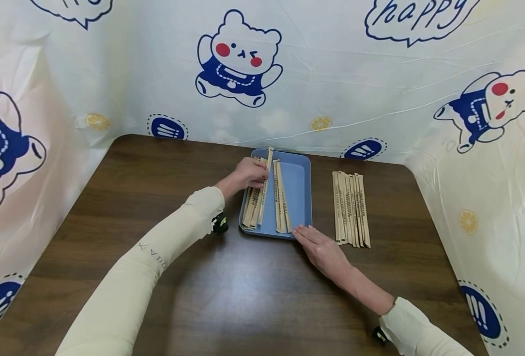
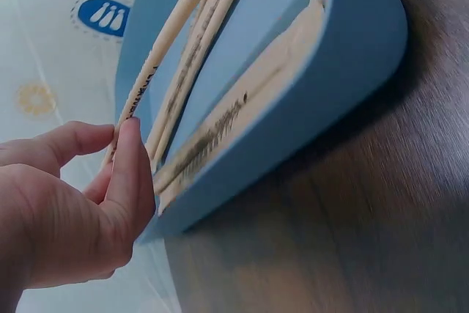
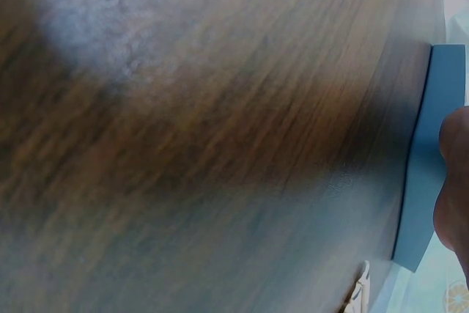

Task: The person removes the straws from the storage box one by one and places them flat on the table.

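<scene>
My left hand [image 1: 250, 173] pinches one slim stick in a printed brown paper wrapper [image 1: 269, 159] between thumb and fingertips, over the left half of a shallow blue tray [image 1: 300, 193]. In the left wrist view the wrapped stick [image 2: 163, 48] rises at a slant from the fingertips. Under and beside that hand lies a bunch of similar wrapped sticks [image 1: 250, 212], partly hidden. A few more wrapped sticks [image 1: 281, 200] lie near the tray's middle. Extended fingers of my right hand [image 1: 322, 249] touch the tray's near right corner; the right wrist view catches only part of it.
Right of the tray, a row of several wrapped sticks [image 1: 351, 210] lies side by side on the dark wooden table [image 1: 244, 291]. A printed cloth [image 1: 333, 74] hangs behind the table and along both sides.
</scene>
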### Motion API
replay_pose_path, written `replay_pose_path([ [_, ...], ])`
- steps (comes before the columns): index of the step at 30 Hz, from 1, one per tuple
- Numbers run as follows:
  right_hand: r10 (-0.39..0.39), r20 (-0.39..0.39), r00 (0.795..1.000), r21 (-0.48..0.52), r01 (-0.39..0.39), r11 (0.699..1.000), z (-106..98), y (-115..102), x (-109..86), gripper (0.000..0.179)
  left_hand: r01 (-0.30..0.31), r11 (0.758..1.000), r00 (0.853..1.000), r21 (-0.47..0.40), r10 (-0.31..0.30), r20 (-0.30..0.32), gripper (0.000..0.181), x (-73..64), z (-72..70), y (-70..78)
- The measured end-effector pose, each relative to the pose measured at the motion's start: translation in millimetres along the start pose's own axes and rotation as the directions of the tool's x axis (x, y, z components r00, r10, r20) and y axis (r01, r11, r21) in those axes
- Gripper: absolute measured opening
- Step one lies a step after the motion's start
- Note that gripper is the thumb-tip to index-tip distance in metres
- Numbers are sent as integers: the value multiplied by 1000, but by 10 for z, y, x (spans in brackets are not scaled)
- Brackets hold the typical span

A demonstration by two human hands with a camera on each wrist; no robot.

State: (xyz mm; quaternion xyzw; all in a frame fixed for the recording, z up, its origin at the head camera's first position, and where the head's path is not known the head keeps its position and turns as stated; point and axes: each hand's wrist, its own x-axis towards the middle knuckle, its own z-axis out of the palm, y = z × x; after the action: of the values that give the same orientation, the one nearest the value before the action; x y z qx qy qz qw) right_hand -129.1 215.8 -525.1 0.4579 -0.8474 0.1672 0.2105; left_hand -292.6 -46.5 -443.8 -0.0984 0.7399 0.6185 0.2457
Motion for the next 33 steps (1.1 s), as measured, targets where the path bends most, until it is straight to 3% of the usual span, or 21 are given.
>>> replay_pose_path([
  [7,-9,-13,1000,15,9,1000,26,5,-3,40,21,999,999,-31,-22,-36,46,-39,-347,-53],
  [17,-5,10,1000,1,5,1000,5,-8,-2,34,81,994,990,-75,-89,-108,45,-91,-725,-336],
  [25,2,10,1000,3,-2,1000,4,-7,10,41,45,999,987,28,-41,-155,42,-89,-855,-573],
  [33,6,6,1000,8,-6,1000,13,4,7,46,-20,990,981,138,46,-189,39,-113,-853,-612],
])
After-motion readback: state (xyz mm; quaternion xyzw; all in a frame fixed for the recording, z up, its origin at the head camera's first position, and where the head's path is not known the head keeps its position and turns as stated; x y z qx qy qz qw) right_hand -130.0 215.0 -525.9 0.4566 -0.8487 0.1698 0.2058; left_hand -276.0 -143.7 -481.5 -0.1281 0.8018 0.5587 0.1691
